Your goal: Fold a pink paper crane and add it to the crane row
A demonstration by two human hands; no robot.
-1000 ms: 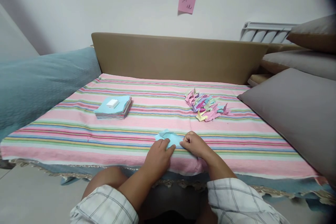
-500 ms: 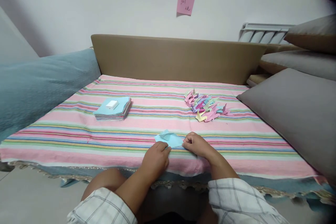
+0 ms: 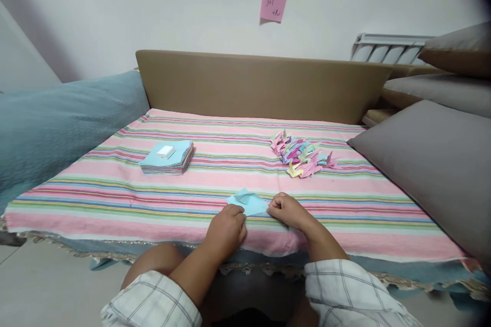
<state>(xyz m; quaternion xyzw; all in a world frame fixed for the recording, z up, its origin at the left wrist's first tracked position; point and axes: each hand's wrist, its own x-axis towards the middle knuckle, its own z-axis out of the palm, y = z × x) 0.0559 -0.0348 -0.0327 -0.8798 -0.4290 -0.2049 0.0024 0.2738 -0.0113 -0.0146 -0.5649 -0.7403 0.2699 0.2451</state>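
Note:
A light blue sheet of origami paper (image 3: 254,206), partly folded with a raised flap on its left, lies on the striped cloth in front of me. My left hand (image 3: 227,225) is closed on its near left edge, fingers curled and pressed to the paper. At the right corner my right hand (image 3: 286,209) pinches the paper between thumb and bent forefinger. Farther back on the right is a loose heap of folded paper cranes (image 3: 301,156) in pink, purple, yellow, green and blue.
A stack of square paper (image 3: 166,163) with a small white box (image 3: 166,152) on top stands at the left. Grey cushions (image 3: 429,163) line the right side, a blue-covered armrest (image 3: 69,127) the left. The brown backrest (image 3: 261,87) closes off the back.
My left hand's fingers have drawn in and shifted slightly left along the paper's near edge. The right hand keeps its pinch at the right corner. The view has shifted slightly.

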